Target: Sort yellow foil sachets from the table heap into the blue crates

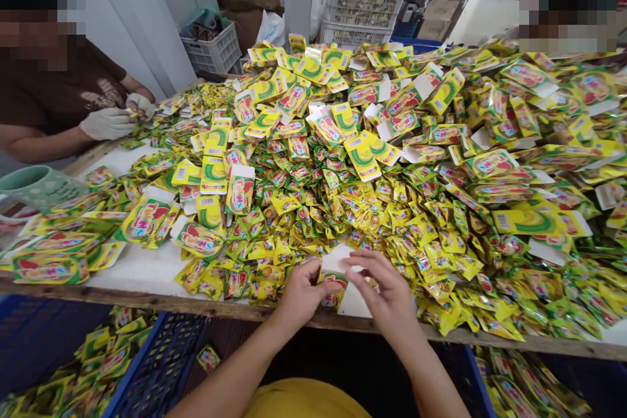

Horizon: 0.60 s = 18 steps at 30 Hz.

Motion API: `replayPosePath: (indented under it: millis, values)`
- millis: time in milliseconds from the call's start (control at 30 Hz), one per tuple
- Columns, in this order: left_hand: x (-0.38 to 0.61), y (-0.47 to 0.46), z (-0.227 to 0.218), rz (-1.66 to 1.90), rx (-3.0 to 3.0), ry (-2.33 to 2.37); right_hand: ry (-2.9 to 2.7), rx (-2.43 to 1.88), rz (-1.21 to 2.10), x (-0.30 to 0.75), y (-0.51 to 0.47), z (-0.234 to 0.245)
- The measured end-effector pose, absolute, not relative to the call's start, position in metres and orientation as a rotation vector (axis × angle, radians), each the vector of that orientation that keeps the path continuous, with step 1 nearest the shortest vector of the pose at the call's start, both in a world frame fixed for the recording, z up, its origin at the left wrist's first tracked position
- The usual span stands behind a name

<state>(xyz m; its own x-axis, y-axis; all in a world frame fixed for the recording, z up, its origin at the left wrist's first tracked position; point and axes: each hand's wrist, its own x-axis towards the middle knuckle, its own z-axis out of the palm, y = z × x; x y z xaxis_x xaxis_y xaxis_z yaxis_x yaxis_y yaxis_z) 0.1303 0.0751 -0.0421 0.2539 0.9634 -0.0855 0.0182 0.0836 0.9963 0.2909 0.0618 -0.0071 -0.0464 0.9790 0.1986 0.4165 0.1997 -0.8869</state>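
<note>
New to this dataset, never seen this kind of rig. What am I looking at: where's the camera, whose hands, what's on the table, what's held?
There is no robot here. The one picture comes from a camera worn on a person's head, looking forward and down, so the two bare hands at bottom centre are the wearer's own.

The left hand holds a small printed carton near the table edge. The right hand is beside it, fingers bent; I can't tell whether they touch it.

On the white table lie heaped yellow-green cartons and many small shiny sachets. A pale green mug stands at the left.

The white-gloved hands at upper left belong to a co-worker.
</note>
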Motion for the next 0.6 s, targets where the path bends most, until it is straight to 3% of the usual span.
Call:
replayPosePath:
  millis: [167,267,500,600]
  values:
    - [0.118,0.067,-0.03,0.895,1.189,0.933,-0.962,-1.311,1.479,0.289,0.054,-0.02]
    - [0.109,0.067,-0.019,0.829,1.156,0.887,-0.868,-1.244,1.672,0.282,0.054,-0.017]
    - [0.109,0.086,-0.016,0.979,1.095,1.074,-1.092,-1.254,1.314,0.272,0.064,-0.009]
    - [0.113,0.087,-0.021,1.061,1.181,1.139,-1.085,-1.258,1.337,0.273,0.068,-0.012]
